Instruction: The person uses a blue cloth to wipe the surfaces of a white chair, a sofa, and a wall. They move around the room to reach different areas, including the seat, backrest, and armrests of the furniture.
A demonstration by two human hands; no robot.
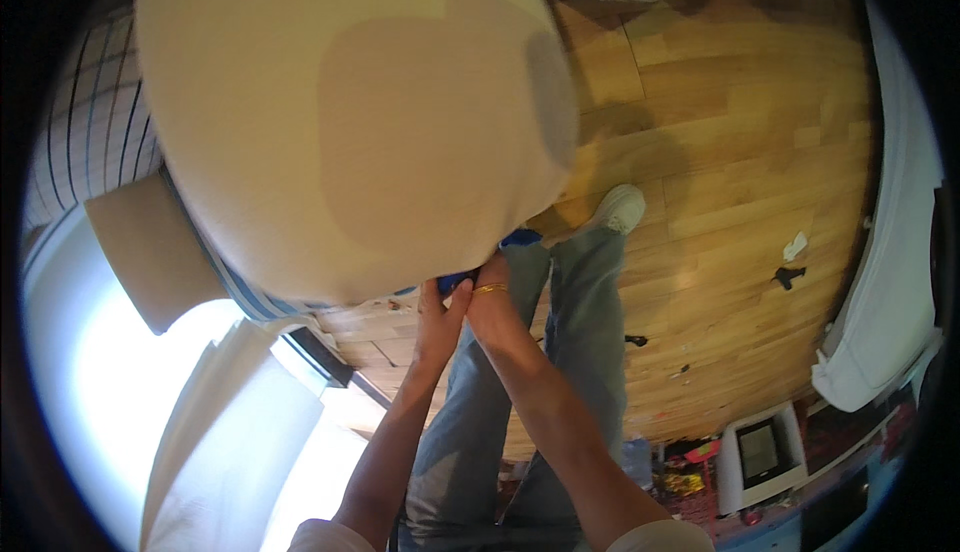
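Note:
A mattress (360, 131) with a plain beige cover fills the upper left and middle of the head view. At its lower edge my left hand (444, 312) is at a dark blue piece of material (455, 280), thumb raised beside it. My right hand (491, 278), with a gold bracelet at the wrist, reaches in at the same edge, close beside the left one. The right fingers are hidden at the mattress edge. Another blue piece (520, 237) shows just beyond them. Whether either hand grips the blue material cannot be told.
My legs and a white shoe (625, 209) are on the wooden floor (742, 162). Small dark scraps (788, 276) lie to the right. White fabric (889, 252) hangs at the right, a curtain (240, 432) at the lower left. A white-framed appliance (761, 456) stands lower right.

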